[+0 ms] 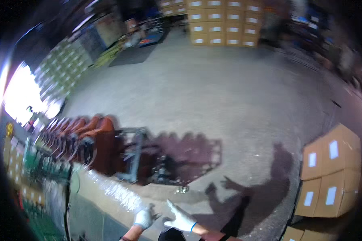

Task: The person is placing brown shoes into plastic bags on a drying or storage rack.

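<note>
1. head view: i'm seeing my gloved left hand [142, 219] gripping the stretched clear plastic film [108, 188], right hand [181, 220] spreading open just beside it.
2. bare concrete floor [213, 92] is lying wide ahead; stacked cardboard boxes [330, 172] are edging my right.

**One head view, looking down and forward**

Single fisheye camera worn on the head, tilted down over a concrete floor [213, 92]. Both gloved hands, left hand [143, 219] and right hand [181, 219], enter at the lower edge, close to the lens. Stacked boxes [221, 22] sit far off at the top. Straight edges bend toward the rim. No second view.
</note>
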A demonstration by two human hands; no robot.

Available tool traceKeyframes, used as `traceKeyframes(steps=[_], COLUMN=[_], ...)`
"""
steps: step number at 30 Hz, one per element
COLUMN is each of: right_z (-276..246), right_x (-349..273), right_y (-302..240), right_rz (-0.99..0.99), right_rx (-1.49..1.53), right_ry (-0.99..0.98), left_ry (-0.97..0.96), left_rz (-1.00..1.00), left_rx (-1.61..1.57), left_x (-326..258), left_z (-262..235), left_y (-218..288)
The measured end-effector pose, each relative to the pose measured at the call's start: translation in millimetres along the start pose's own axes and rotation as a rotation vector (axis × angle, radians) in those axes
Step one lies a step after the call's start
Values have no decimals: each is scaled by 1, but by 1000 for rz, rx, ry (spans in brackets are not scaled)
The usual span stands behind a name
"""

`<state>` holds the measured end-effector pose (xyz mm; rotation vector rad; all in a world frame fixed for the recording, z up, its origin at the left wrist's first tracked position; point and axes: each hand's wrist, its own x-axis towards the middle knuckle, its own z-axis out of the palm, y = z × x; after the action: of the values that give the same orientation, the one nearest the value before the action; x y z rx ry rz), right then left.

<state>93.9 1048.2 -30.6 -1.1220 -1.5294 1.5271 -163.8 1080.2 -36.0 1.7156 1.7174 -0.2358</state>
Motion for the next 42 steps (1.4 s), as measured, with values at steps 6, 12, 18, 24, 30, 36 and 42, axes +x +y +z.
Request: traceKeyframes(steps=[6, 12, 18, 24, 30, 36, 42], right_z=[162, 185, 198, 134, 207, 290, 293], right_x=[100, 129, 147, 105, 171, 287, 354], right_y=[-174, -248, -224, -164, -192, -158, -142], right_rz=[-292, 189, -135, 292, 371, 92, 449], right_rx=[-481, -495, -1087, -240, 379, -540, -1406], right_ry=[-254, -173, -512, 483, 791, 758, 404], left_ry=[63, -13, 342, 609, 510, 422, 291], left_rz=[187, 307, 631, 196, 374, 538, 621], left_rx=[-811, -591, -75, -280, -26, -155, -132], left_x=[-108, -161, -142, -43, 64, 33, 36], left_z=[-120, -162, -237, -295, -245, -207, -207], left_y=[-117, -206, -175, -238, -198, -251, -252])
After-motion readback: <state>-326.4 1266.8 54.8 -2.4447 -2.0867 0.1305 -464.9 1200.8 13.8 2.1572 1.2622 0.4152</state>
